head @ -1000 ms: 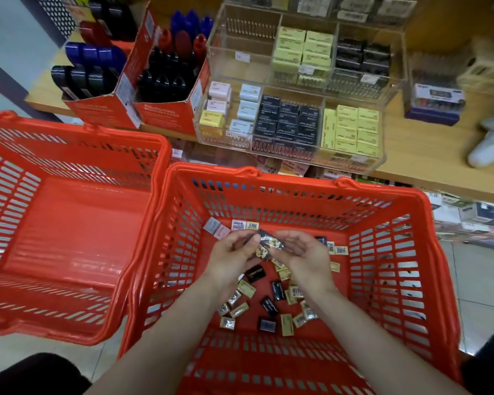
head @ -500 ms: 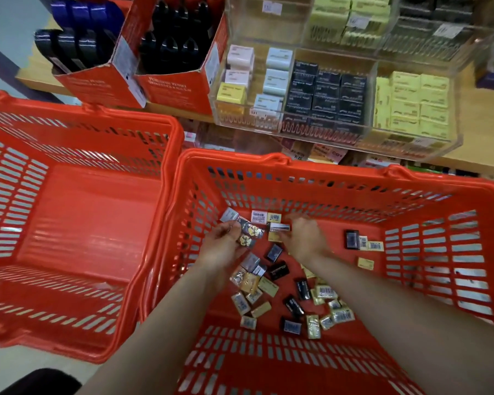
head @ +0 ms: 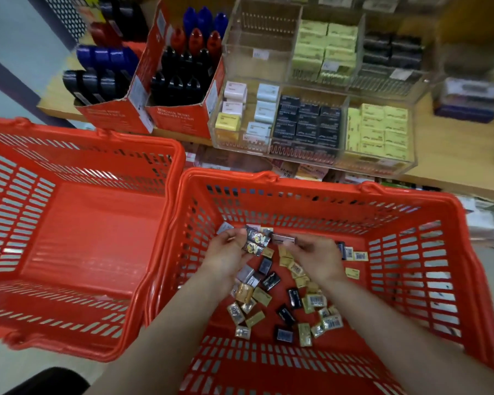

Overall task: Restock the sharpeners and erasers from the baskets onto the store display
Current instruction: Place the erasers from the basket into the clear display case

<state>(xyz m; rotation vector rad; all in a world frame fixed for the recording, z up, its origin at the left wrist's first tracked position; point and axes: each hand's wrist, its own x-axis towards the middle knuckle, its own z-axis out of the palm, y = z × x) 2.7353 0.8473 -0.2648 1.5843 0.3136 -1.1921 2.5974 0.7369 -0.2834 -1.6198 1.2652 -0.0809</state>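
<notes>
Both hands are inside the right red basket, above several small wrapped erasers in black and yellow that lie loose on its floor. My left hand pinches a small stack of black erasers with gold print. My right hand pinches one dark wrapped eraser and holds it beside that stack. On the shelf above stands a clear acrylic display with compartments of pastel, black and yellow erasers. Its upper left compartment holds nothing.
A second red basket with nothing in it sits to the left, touching the first. Two red cardboard boxes of black, blue and red sharpeners stand on the wooden shelf left of the display. More packaged goods fill the shelf below.
My right hand has lifted a dark eraser from the far part of the basket floor and brought it up beside the stack in my left hand. The camera tilted up slightly.
</notes>
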